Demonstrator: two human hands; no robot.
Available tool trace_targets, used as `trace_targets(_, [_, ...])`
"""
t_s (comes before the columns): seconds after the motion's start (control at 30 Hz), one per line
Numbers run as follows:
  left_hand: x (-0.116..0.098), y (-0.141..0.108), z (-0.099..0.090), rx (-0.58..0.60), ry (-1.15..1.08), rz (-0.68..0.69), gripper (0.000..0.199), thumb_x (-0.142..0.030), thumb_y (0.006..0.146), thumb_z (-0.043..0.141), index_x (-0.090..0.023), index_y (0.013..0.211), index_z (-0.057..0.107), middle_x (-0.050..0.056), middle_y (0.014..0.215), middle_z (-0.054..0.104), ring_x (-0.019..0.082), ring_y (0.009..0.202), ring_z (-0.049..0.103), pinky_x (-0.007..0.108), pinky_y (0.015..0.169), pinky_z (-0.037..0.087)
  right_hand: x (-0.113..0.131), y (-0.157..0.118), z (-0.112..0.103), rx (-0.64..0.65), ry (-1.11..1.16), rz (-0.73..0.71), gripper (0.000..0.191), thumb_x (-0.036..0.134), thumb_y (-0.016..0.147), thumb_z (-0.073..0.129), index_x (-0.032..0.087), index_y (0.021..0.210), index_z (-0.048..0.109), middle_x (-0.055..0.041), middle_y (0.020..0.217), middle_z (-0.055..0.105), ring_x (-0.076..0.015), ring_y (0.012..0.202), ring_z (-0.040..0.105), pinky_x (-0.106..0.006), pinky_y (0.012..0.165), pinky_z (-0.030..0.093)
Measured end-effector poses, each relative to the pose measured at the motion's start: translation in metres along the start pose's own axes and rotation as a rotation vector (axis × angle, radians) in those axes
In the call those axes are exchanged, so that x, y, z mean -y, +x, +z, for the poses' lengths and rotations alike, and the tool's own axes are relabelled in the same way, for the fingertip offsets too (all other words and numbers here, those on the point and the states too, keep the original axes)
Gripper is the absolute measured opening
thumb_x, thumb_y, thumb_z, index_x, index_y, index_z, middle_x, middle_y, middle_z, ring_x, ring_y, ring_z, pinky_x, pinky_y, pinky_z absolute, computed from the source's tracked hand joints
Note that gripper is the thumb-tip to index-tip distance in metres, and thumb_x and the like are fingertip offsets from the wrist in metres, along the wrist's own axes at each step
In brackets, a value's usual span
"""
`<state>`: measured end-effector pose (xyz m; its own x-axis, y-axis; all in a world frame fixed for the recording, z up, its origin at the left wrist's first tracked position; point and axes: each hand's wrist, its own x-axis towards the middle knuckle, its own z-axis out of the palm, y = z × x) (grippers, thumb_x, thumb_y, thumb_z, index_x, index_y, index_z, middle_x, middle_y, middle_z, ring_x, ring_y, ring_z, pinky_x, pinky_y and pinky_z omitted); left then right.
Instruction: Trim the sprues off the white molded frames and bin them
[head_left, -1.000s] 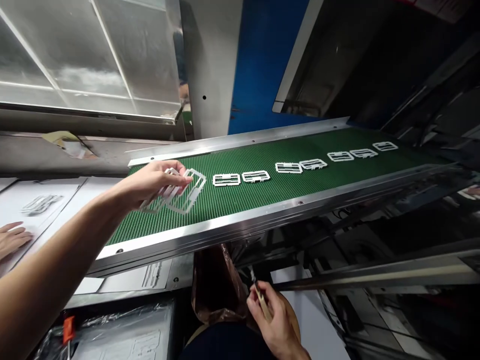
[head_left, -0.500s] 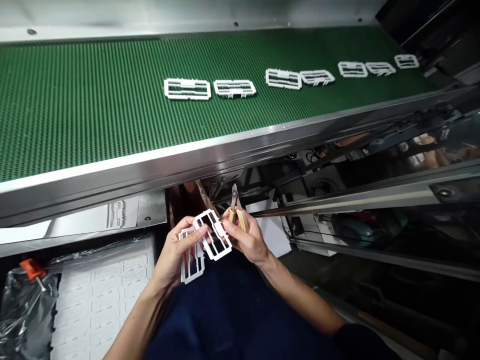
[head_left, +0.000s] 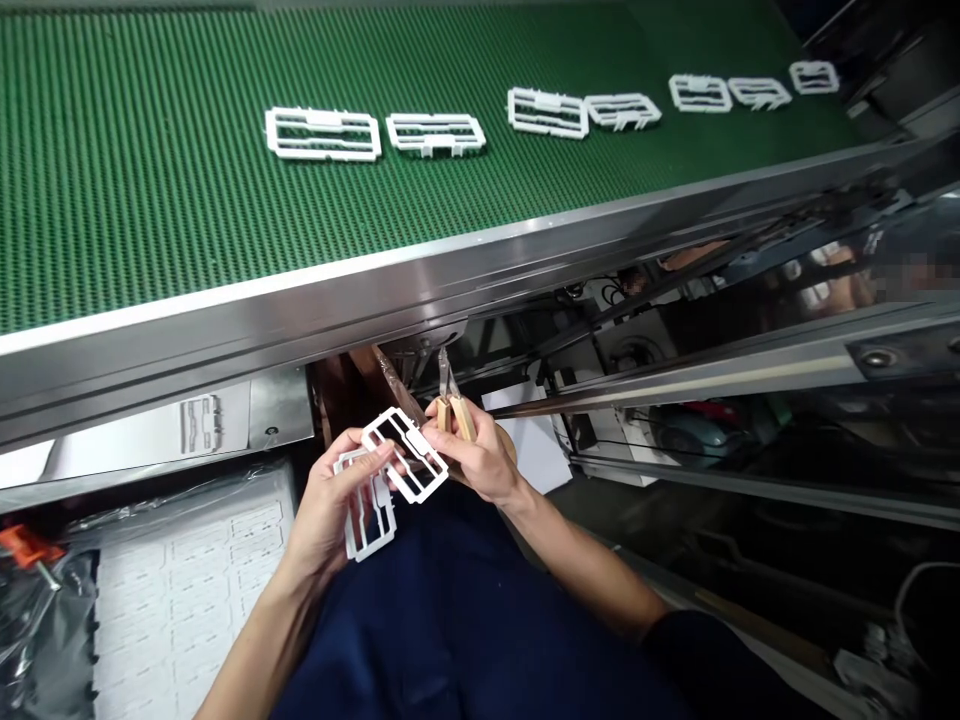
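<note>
Two white plastic frames are in my left hand point(head_left: 330, 495): an upper frame point(head_left: 429, 484) pinched under the thumb and a lower frame point(head_left: 373, 548) overlapping behind it. My right hand point(head_left: 484, 455) is closed round pliers point(head_left: 461, 418) with tan handles, their jaws pointing up and slightly parted. Its fingertips are at the right edge of the upper frame; whether they touch it is hard to tell. Beyond my hands, several similar white frames point(head_left: 324, 135) lie in a row on a green ribbed belt point(head_left: 187, 200).
The belt's metal edge point(head_left: 420, 272) runs across in front of my hands. At lower left are a tray of white parts point(head_left: 187, 600) in clear plastic and an orange-handled tool point(head_left: 30, 548). Metal rails point(head_left: 712, 390) extend at right, with white paper point(head_left: 532, 440) below.
The view has shifted, and the frames on the belt appear farther left and higher. Both hands sit slightly farther left in view, still holding the frames and pliers; the upper frame is tilted more.
</note>
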<state>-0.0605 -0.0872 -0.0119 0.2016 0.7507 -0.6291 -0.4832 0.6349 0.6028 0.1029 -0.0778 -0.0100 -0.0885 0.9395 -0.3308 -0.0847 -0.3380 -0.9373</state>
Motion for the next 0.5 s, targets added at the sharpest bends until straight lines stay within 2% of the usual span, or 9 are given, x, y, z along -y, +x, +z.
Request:
trace_targets(0.2, [-0.003, 0.002, 0.003, -0.041, 0.002, -0.022, 0.023, -0.021, 0.066, 0.075, -0.015, 0.08, 0.058, 0.001, 0.064, 0.062, 0.011, 0.055, 0.059, 0.015, 0.047, 0.046, -0.007, 0.003, 0.0, 0.0, 0.058, -0.019, 0.022, 0.026, 0.074, 0.063, 0.018, 0.092, 0.053, 0.0035, 0.069, 0.054, -0.0085, 0.058, 0.052, -0.022, 0.057, 0.043])
trace_targets(0.37, [-0.002, 0.004, 0.001, -0.034, 0.007, -0.017, 0.021, -0.02, 0.068, 0.074, -0.016, 0.08, 0.057, 0.001, 0.066, 0.063, 0.012, 0.056, 0.059, 0.016, 0.05, 0.048, -0.012, 0.004, 0.001, -0.011, 0.058, -0.015, 0.022, 0.025, 0.074, 0.062, 0.018, 0.092, 0.053, 0.0036, 0.069, 0.055, -0.0078, 0.056, 0.051, -0.021, 0.056, 0.043])
trace_targets(0.5, [0.003, 0.005, 0.0, -0.039, 0.046, 0.004, 0.021, -0.023, 0.069, 0.074, -0.017, 0.078, 0.056, 0.002, 0.064, 0.064, 0.013, 0.054, 0.059, 0.018, 0.048, 0.047, -0.006, 0.002, 0.001, -0.01, 0.034, 0.018, 0.025, 0.029, 0.073, 0.064, 0.018, 0.093, 0.054, 0.0024, 0.072, 0.056, -0.0089, 0.058, 0.054, -0.022, 0.056, 0.044])
